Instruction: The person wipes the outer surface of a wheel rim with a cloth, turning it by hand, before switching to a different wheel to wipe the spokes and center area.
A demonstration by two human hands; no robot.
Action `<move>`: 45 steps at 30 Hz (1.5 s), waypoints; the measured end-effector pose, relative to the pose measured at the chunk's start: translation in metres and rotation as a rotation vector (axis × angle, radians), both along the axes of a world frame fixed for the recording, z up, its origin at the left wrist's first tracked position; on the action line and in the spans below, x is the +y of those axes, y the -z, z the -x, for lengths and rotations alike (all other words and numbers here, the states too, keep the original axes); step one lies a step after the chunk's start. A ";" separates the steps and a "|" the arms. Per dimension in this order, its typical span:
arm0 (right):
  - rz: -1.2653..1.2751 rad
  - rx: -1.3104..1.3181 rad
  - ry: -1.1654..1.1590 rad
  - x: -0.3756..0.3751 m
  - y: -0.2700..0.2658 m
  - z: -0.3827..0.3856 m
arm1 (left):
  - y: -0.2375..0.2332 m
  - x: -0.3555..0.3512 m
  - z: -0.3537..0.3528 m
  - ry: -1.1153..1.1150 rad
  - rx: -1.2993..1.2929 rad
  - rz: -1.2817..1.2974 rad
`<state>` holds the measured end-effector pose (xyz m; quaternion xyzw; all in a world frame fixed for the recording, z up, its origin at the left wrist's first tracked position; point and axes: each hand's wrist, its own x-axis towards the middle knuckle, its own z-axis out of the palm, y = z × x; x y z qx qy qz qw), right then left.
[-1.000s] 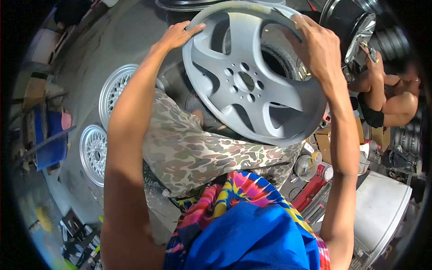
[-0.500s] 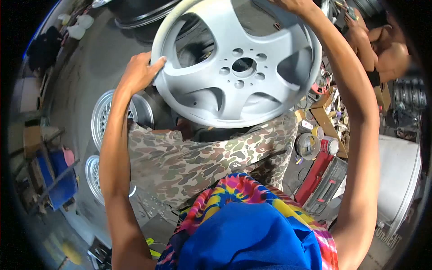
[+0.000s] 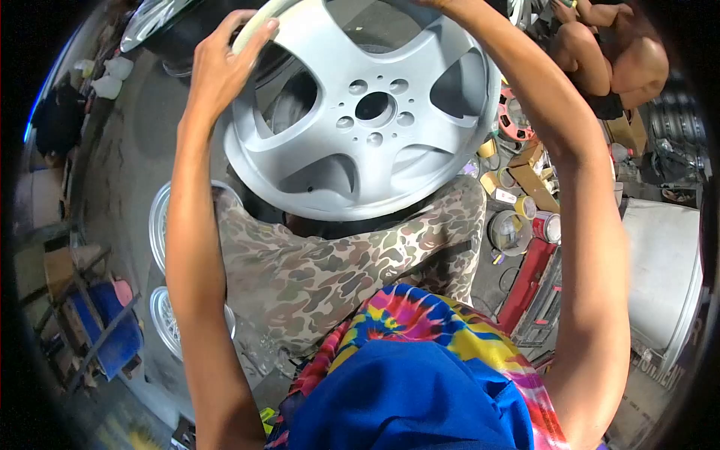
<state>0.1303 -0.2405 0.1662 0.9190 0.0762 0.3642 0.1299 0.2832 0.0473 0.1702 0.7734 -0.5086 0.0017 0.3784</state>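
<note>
A large grey five-spoke wheel rim (image 3: 352, 112) stands up in front of me over my camouflage-trousered legs (image 3: 330, 255). My left hand (image 3: 221, 64) grips its upper left edge, fingers curled over the lip. My right hand is at the rim's top right and is almost wholly cut off by the frame's top edge; only the wrist and forearm (image 3: 525, 82) show, so its grip is hidden.
Two silver mesh-spoke wheels (image 3: 161, 225) lie on the concrete floor at left. Tape rolls and cans (image 3: 525, 217) and a red tool (image 3: 525, 285) clutter the right. A white rim (image 3: 664, 262) stands far right. Another person (image 3: 615, 52) sits at top right.
The rim has been turned and shifted left and up. My left hand climbed from the rim's left side to its upper left edge. My right hand went further out of view.
</note>
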 end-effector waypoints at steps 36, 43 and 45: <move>-0.695 -0.390 0.221 -0.034 0.075 -0.002 | 0.039 0.040 0.005 -0.289 0.259 -0.019; -0.669 -0.440 0.233 -0.040 0.100 0.045 | 0.029 0.040 0.040 -0.053 0.266 0.118; -0.673 -0.520 0.157 -0.038 0.098 0.064 | 0.017 0.033 0.059 -0.007 0.221 0.079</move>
